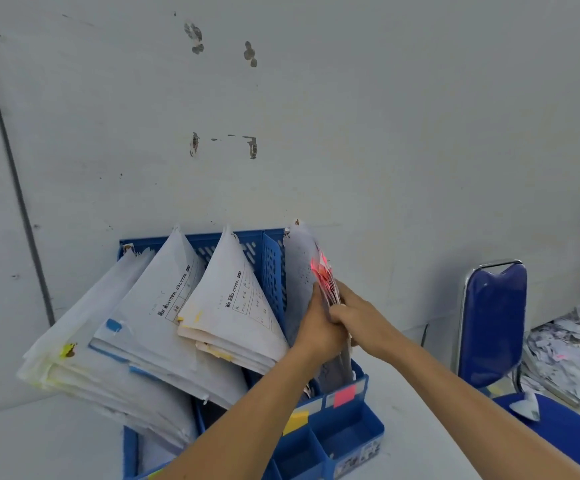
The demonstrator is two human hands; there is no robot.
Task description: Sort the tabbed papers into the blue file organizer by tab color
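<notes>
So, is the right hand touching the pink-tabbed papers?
Touching. In the head view the right hand grips the edge of the pink-tabbed papers; the left hand holds them too.

Nothing here reads cleanly for me. The front sheet of the blue-tabbed stack [174, 299] carries a slanted heading in Japanese print above a ruled table, too blurred to make out. The front sheet of the yellow-tabbed stack [236, 299] has the same kind of heading and table, equally blurred. The pink-tabbed stack [302, 271] shows only faint specks of print. A printed sticker [358, 457] on the blue file organizer [347, 434] is illegible.
</notes>
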